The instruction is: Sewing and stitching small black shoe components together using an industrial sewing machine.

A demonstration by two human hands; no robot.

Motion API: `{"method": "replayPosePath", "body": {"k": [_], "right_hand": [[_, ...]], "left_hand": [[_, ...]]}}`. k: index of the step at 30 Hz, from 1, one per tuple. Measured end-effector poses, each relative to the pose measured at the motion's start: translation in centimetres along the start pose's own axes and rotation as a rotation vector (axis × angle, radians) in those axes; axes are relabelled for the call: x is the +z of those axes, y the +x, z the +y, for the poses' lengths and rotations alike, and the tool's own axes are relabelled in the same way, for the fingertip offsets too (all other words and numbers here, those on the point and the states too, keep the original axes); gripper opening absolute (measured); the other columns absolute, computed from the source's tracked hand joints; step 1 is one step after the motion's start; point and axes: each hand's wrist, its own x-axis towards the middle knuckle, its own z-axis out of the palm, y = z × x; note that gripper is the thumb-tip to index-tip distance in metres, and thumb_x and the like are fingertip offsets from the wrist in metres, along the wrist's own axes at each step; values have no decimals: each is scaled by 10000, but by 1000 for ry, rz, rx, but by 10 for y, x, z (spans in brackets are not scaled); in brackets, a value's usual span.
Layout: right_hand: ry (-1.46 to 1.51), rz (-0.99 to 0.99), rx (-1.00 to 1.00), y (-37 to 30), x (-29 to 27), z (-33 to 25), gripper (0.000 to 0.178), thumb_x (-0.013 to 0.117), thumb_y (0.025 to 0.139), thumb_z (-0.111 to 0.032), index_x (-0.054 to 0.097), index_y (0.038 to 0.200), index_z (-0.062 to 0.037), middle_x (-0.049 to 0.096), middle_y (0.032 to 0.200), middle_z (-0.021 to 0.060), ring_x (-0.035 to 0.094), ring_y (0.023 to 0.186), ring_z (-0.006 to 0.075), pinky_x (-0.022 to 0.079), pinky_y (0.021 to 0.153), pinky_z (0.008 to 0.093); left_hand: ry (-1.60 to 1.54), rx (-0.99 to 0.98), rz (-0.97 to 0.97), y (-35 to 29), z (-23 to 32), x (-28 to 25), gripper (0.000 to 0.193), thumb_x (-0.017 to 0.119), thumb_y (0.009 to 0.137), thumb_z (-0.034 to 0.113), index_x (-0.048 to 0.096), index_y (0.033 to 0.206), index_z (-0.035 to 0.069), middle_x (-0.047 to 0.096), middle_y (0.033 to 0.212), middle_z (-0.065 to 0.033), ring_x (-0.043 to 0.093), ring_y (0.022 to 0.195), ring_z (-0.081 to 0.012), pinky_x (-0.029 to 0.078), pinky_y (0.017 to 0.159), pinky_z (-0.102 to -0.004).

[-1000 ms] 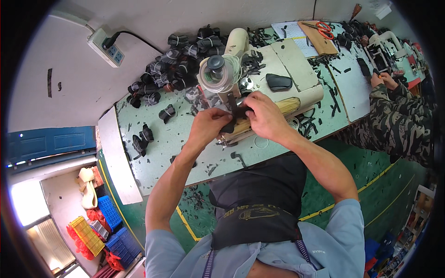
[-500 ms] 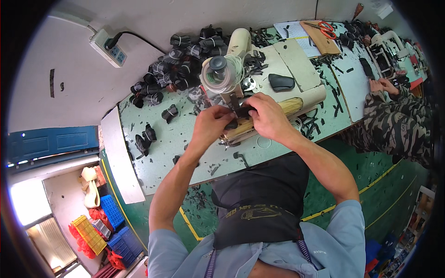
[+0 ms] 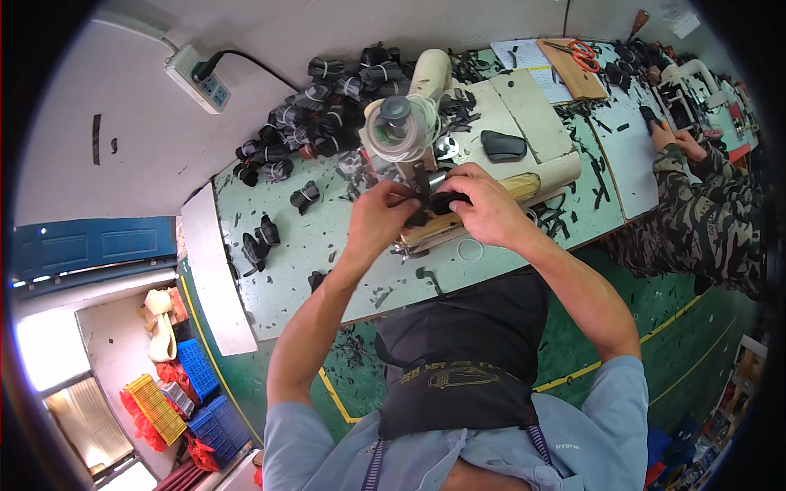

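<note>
At the head of a cream machine (image 3: 431,75), both of my hands hold a small black piece of material (image 3: 449,202). My left hand (image 3: 378,219) pinches its left end close to the machine's working point. From the other side, my right hand (image 3: 491,214) grips the right end between thumb and fingers. Part of the piece is hidden behind my fingers and the machine's dark foot. Just beyond my right hand, a padded black piece (image 3: 503,146) lies on the machine bed. A coil of pale cord (image 3: 399,147) sits on top of the machine.
Bundles of tied black pieces (image 3: 315,98) are heaped at the back left of the pale green table (image 3: 327,282). Orange-handled scissors (image 3: 583,56) lie on a brown board (image 3: 573,78). Black scraps are scattered about. A co-worker in a camouflage sleeve (image 3: 704,196) works at the right.
The black piece has turned between my fingers, and its right part now bulges up more. My right fingers have shifted slightly on it. The co-worker's hands have moved onto a dark piece.
</note>
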Motion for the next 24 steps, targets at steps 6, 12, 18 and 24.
{"method": "replayPosePath", "body": {"k": [6, 12, 18, 24], "right_hand": [[-100, 40, 33, -1, -1, -9, 285, 634, 850, -10, 664, 1133, -2, 641, 1075, 190, 593, 1073, 402, 476, 910, 471], [-39, -19, 103, -4, -11, -5, 314, 665, 869, -13, 639, 1183, -8, 638, 1093, 167, 609, 1070, 378, 495, 910, 432], [11, -23, 46, -2, -3, -1, 297, 662, 877, -11, 642, 1173, -5, 630, 1106, 161, 614, 1064, 369, 500, 914, 420], [-77, 24, 32, -1, -2, -2, 291, 646, 873, -11, 644, 1163, -10, 635, 1108, 168, 607, 1090, 368, 486, 937, 434]], "left_hand": [[-305, -10, -183, -6, -15, -19, 285, 689, 920, 44, 661, 1180, -67, 720, 1145, -134, 678, 1056, -154, 530, 937, -276], [-89, -9, -21, -7, -16, -19, 247, 701, 914, 58, 670, 1130, -58, 743, 957, -114, 703, 803, -135, 577, 694, -257], [48, 28, 45, -1, 1, -1, 224, 733, 897, 87, 684, 1085, -23, 734, 825, -66, 651, 641, -99, 529, 563, -240], [-113, 95, -54, -3, -17, -12, 257, 719, 893, 62, 684, 1135, -17, 749, 966, -96, 693, 856, -117, 562, 750, -255]]}}
